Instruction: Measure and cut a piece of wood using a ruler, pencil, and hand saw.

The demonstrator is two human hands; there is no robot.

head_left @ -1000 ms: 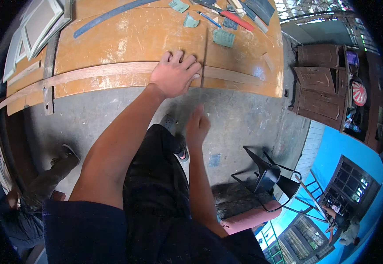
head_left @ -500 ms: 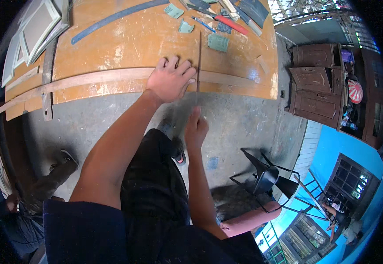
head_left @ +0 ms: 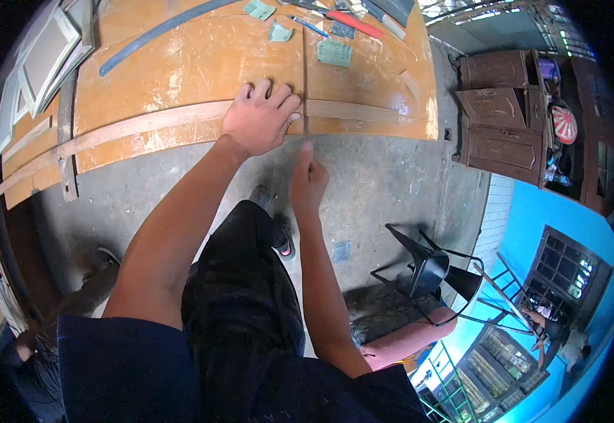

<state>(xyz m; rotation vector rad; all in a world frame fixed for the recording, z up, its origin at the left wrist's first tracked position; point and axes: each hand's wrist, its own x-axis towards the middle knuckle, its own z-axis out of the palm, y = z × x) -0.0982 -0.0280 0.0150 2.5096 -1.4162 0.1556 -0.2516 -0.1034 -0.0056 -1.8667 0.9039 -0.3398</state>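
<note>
A long, thin wooden strip (head_left: 152,121) lies along the near edge of the orange-brown worktable (head_left: 201,74). My left hand (head_left: 256,120) presses the strip down against the tabletop, fingers bent over it. Just right of those fingers, a narrow saw blade (head_left: 305,77), seen edge-on, crosses the strip and points away from me. My right hand (head_left: 309,183) is closed round the saw's handle below the table edge, its index finger pointing along the blade. The handle itself is mostly hidden in the fist.
Green sandpaper pieces (head_left: 334,53), a blue pen (head_left: 308,27) and a red-handled tool (head_left: 355,23) lie farther back. Pale frames (head_left: 53,56) lean at the left. A black chair (head_left: 430,271) and brown cabinet (head_left: 500,109) stand right. Another person (head_left: 39,359) is at lower left.
My right hand has pushed forward toward the table edge, sliding the saw blade farther across the strip. My left hand stays on the strip. The whole view has shifted slightly.
</note>
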